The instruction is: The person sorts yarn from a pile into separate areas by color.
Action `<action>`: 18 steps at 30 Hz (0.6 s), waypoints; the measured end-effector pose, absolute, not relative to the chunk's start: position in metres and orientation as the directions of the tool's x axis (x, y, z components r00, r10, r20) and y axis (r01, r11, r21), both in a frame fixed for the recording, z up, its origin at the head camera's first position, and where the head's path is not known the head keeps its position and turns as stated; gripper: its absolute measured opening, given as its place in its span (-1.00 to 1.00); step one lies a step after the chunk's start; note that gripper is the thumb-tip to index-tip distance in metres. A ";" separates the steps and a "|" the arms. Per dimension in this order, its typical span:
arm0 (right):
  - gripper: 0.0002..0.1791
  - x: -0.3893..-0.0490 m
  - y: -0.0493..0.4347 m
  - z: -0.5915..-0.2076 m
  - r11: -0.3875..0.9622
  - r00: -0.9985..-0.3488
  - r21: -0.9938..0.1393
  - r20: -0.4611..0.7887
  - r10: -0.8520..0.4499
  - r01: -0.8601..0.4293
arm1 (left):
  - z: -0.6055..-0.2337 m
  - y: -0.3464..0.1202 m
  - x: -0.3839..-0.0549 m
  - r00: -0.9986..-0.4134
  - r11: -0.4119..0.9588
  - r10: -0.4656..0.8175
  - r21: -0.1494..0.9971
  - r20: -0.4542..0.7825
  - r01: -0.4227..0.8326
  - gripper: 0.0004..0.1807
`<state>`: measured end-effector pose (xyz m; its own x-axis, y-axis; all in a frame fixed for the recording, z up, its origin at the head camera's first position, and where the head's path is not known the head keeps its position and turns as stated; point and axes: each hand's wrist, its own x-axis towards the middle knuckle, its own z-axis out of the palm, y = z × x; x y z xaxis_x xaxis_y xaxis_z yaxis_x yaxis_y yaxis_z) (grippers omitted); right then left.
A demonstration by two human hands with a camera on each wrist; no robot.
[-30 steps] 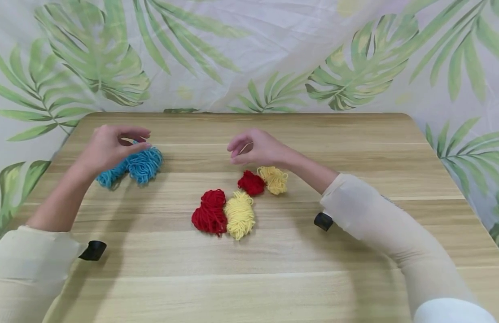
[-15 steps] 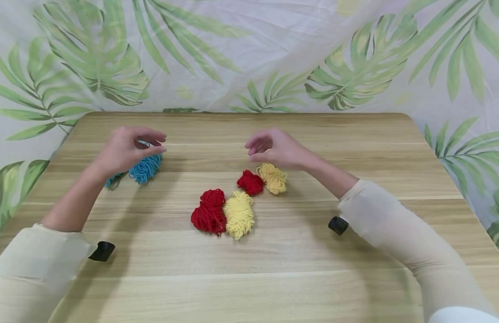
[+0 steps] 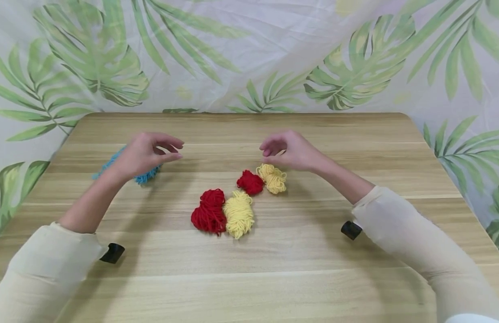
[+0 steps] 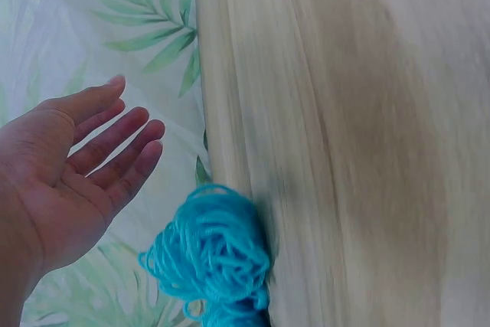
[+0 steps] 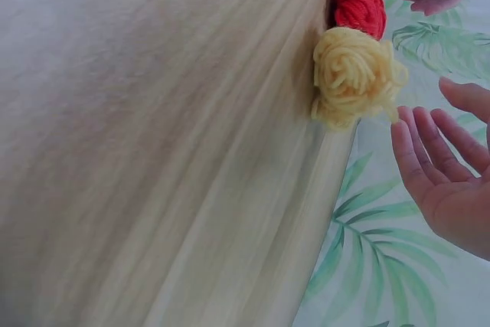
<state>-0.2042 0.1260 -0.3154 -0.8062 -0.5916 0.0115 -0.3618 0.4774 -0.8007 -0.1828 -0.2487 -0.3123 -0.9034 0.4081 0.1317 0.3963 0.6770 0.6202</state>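
Bright-blue looped yarn bundle (image 3: 147, 176): on the left far part of the pale wood-grain tabletop (image 3: 249, 291), partly covered in the head view by the left hand (image 3: 143, 153) and forearm. Left wrist view shows a rounded, tangled lobe with more blue yarn adjoining it; one piece or two, cannot tell.

Left hand: raised above the table, palm turned inward. Grip spread; thumb apart from the loosely bent fingers. Visible gap to the blue yarn in the wrist view.

Right hand (image 3: 291, 151): raised, facing the left hand across the table, the two well apart. Grip likewise spread, thumb clear of the slightly curved fingers. Nearest item is the small golden-yellow yarn bundle (image 3: 272, 178); contact cannot be judged from the right wrist view, where a fingertip meets its outline.

Mid-table: small compact red yarn bundle (image 3: 251, 182) against the golden-yellow one's left side. Nearer the person, large red yarn bundle (image 3: 209, 212), narrowed toward its top, beside oblong pale-yellow yarn bundle (image 3: 239, 215), sides touching.

Both forearms in cream sleeves (image 3: 51, 264). Behind the table: white cloth with green leaf print (image 3: 362, 58).
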 end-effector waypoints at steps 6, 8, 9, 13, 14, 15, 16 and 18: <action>-0.67 -0.200 0.136 -0.319 0.488 -0.808 -0.796 0.002 -0.589 -0.358 | -0.317 -0.241 -0.184 -0.881 0.655 0.456 0.621 0.128 0.430 -0.69; -0.66 -0.199 0.140 -0.322 0.501 -0.814 -0.791 -0.005 -0.580 -0.352 | -0.317 -0.238 -0.184 -0.877 0.655 0.463 0.618 0.128 0.435 -0.70; -0.66 -0.198 0.142 -0.323 0.509 -0.818 -0.786 -0.007 -0.576 -0.352 | -0.318 -0.236 -0.184 -0.877 0.657 0.464 0.615 0.127 0.437 -0.70; -0.64 -0.195 0.147 -0.326 0.527 -0.826 -0.777 -0.016 -0.563 -0.344 | -0.317 -0.228 -0.181 -0.877 0.657 0.466 0.617 0.120 0.433 -0.69; -0.63 -0.194 0.149 -0.327 0.528 -0.827 -0.778 -0.019 -0.562 -0.341 | -0.317 -0.226 -0.181 -0.877 0.656 0.467 0.620 0.115 0.430 -0.69; -0.62 -0.193 0.150 -0.328 0.530 -0.827 -0.777 -0.021 -0.561 -0.340 | -0.317 -0.225 -0.180 -0.878 0.657 0.466 0.623 0.107 0.424 -0.69; -0.61 -0.192 0.151 -0.328 0.531 -0.828 -0.778 -0.025 -0.560 -0.335 | -0.317 -0.223 -0.179 -0.878 0.657 0.467 0.625 0.102 0.422 -0.69; -0.59 -0.190 0.153 -0.330 0.534 -0.831 -0.780 -0.032 -0.555 -0.326 | -0.317 -0.220 -0.178 -0.876 0.655 0.473 0.628 0.093 0.420 -0.69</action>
<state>-0.1898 0.1529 -0.3296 -0.8315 -0.5546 -0.0324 -0.3256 0.5337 -0.7805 -0.1784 -0.2202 -0.3171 -0.8761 0.4731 0.0930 0.4204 0.6553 0.6276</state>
